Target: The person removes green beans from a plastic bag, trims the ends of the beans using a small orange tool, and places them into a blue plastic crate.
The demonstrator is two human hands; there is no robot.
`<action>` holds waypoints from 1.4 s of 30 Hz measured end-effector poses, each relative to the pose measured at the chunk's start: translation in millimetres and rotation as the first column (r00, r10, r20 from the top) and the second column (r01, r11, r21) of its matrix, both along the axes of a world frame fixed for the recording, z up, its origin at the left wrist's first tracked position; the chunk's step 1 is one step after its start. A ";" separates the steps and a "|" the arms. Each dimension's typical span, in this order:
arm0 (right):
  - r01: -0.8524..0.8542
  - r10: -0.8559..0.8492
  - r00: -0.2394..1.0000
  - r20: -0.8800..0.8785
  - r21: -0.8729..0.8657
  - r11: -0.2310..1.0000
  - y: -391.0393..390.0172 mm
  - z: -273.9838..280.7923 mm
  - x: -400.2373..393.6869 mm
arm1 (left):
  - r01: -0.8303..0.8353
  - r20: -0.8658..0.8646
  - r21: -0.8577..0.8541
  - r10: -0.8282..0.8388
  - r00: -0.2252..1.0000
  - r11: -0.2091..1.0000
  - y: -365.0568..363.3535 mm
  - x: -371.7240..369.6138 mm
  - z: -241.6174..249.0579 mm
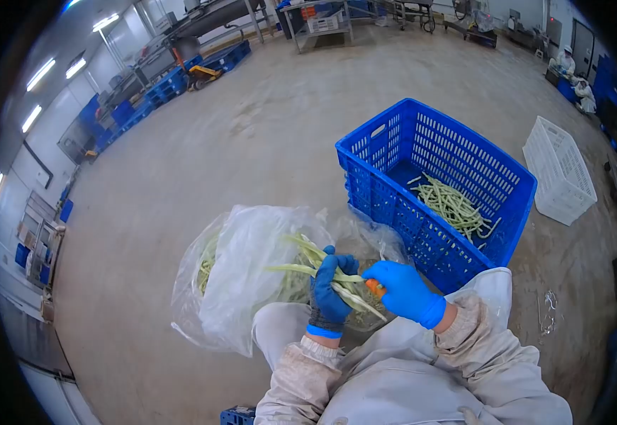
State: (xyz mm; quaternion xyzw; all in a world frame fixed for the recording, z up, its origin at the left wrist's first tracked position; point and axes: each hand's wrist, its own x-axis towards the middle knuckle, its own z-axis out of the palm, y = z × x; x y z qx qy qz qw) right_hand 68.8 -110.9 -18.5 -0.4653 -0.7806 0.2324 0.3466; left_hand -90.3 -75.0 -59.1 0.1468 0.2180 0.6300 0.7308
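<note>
Several long green beans [354, 296] are held in my left hand [332, 287], which wears a dark blue glove with its fingers wrapped round them. Close on its right, my right hand [404, 289], in a bright blue glove, is closed on a small orange-handled tool [375, 287] at the beans. The tool's working end is hidden. Under and left of my hands lies a clear plastic bag [241, 273] with more beans inside. A blue crate [468, 145] stands ahead to the right, with a loose pile of beans [453, 205] on its bottom.
Right of the blue crate is a white crate [560, 170]. A bit of clear plastic [548, 312] lies on the floor [159, 170]. Far right, people in white [567, 62] are near blue containers. A yellow pallet jack [202, 74] and metal tables stand at the back.
</note>
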 end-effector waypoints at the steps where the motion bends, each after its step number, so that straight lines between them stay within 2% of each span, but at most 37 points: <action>1: -0.019 0.019 1.000 -0.001 0.008 1.000 -0.4 -0.6 0.8 | 0.027 -0.036 0.015 -0.026 0.999 1.000 0.1 -0.8 0.8; 2: -0.022 0.022 1.000 0.000 0.007 1.000 -0.6 -0.7 2.4 | 0.024 -0.036 0.014 -0.023 0.999 1.000 -0.6 -2.8 1.6; 4: -0.177 0.167 0.980 -0.109 -0.084 0.981 -1.9 3.3 4.3 | 0.206 -0.077 0.013 -0.204 0.976 0.979 -3.7 -9.3 5.8; 5: -0.177 0.167 0.980 -0.108 -0.085 0.981 -4.2 8.6 3.9 | 0.205 -0.076 0.012 -0.204 0.976 0.979 -4.3 -11.9 7.9; 7: -0.326 0.293 0.939 -0.181 -0.190 0.926 -9.0 21.3 2.8 | 0.450 -0.143 -0.007 -0.447 0.883 0.893 -5.2 -15.4 10.4; 8: -0.327 0.294 0.939 -0.181 -0.190 0.926 -6.1 21.0 5.2 | 0.482 -0.104 -0.012 -0.481 0.871 0.876 -4.9 -14.2 9.0; 10: -0.209 0.208 0.978 -0.021 -0.064 0.976 3.4 18.1 17.5 | 0.521 -0.119 0.010 -0.516 0.848 0.854 -5.5 -16.5 12.6; 11: -0.207 0.206 0.978 -0.019 -0.066 0.976 7.6 18.1 25.6 | 0.559 -0.134 0.030 -0.551 0.824 0.828 -6.2 -16.7 13.8; 13: 0.198 -0.195 0.974 -0.114 0.024 0.980 17.2 19.0 42.1 | 0.586 -0.169 -0.025 -0.581 0.796 0.810 -5.9 -15.8 10.2; 14: 0.199 -0.195 0.974 -0.115 0.024 0.980 22.0 19.9 47.8 | 0.608 -0.202 -0.083 -0.611 0.766 0.790 -5.8 -15.4 8.7; 16: 0.476 -0.399 0.801 -0.447 0.072 0.876 28.1 19.9 57.6 | 0.566 -0.221 -0.071 -0.567 0.794 0.821 -7.5 -14.2 10.0; 17: 0.476 -0.399 0.801 -0.447 0.071 0.876 27.0 10.2 63.7 | 0.523 -0.237 -0.058 -0.520 0.821 0.851 -8.3 -13.4 10.9; 18: 0.365 -0.346 0.930 -0.126 0.182 0.913 24.5 -5.5 69.6 | 0.522 -0.237 -0.057 -0.520 0.821 0.851 -8.6 -12.1 10.7; 19: 0.222 -0.276 0.937 0.215 0.245 0.944 19.6 -8.7 68.1 | 0.511 -0.285 -0.050 -0.502 0.816 0.858 -8.7 -11.0 10.6; 20: 0.176 -0.181 0.977 0.116 0.053 0.983 14.4 -10.3 66.3 | 0.502 -0.332 -0.040 -0.485 0.809 0.864 -7.8 -9.5 10.8; 21: 0.176 -0.182 0.976 0.120 0.059 0.983 14.7 -9.2 64.3 | 0.502 -0.330 -0.032 -0.483 0.811 0.864 -5.3 -6.8 11.6; 22: 0.125 -0.131 0.987 -0.093 -0.065 0.990 12.0 -0.9 53.9 | 0.500 -0.442 -0.030 -0.460 0.770 0.866 -6.1 -5.3 10.6; 23: 0.050 -0.106 0.944 -0.311 -0.184 0.982 5.1 8.0 42.1 | 0.500 -0.548 -0.038 -0.437 0.714 0.865 -10.3 -4.8 8.4; 24: -0.017 -0.045 0.961 -0.272 -0.222 0.975 1.7 28.3 33.3 | 0.505 -0.548 -0.046 -0.445 0.708 0.862 -12.8 -3.8 6.7; 25: -0.010 -0.053 0.960 -0.275 -0.222 0.975 3.6 25.2 28.1 | 0.505 -0.601 -0.031 -0.420 0.680 0.863 -12.5 -1.5 6.2; 27: -0.068 0.064 0.996 0.059 0.078 0.995 12.5 13.5 22.7 | 0.511 -0.652 -0.009 -0.392 0.649 0.859 -10.6 3.2 4.7; 29: -0.087 0.079 0.989 0.126 0.061 0.994 17.7 9.4 16.8 | 0.453 -0.804 0.065 -0.222 0.551 0.889 -12.8 4.5 1.9; 31: -0.084 0.049 0.948 0.313 0.098 0.992 20.2 4.6 13.1 | 0.405 -0.812 0.071 -0.183 0.554 0.912 -14.2 7.5 2.1; 33: -0.074 0.023 0.945 0.327 0.146 0.986 18.8 1.7 9.5 | 0.358 -0.821 0.074 -0.147 0.551 0.931 -14.4 6.2 1.3; 35: -0.061 -0.010 0.940 0.342 0.195 0.979 16.5 -0.8 8.2 | 0.352 -0.900 0.077 -0.087 0.426 0.933 -11.9 4.7 -2.9; 38: -0.055 -0.063 0.895 0.441 0.250 0.967 13.9 -12.4 7.2 | 0.353 -0.886 0.076 -0.099 0.453 0.933 -9.2 4.2 -8.3; 39: 0.055 -0.062 0.993 0.096 0.073 0.996 12.9 -23.9 6.8 | 0.352 -0.885 0.075 -0.100 0.454 0.933 -10.4 4.0 -8.6; 40: 0.093 -0.124 0.959 -0.255 -0.133 0.987 12.3 -31.9 6.7 | 0.365 -0.846 0.090 -0.122 0.519 0.927 -12.6 4.4 -2.0; 41: 0.090 -0.122 0.960 -0.254 -0.133 0.987 12.0 -38.2 8.1 | 0.376 -0.802 0.107 -0.144 0.580 0.920 -12.5 4.6 1.9; 42: 0.073 -0.282 0.828 -0.485 -0.405 0.911 10.6 -43.9 9.8 | 0.374 -0.802 0.105 -0.144 0.580 0.922 -11.5 4.1 1.9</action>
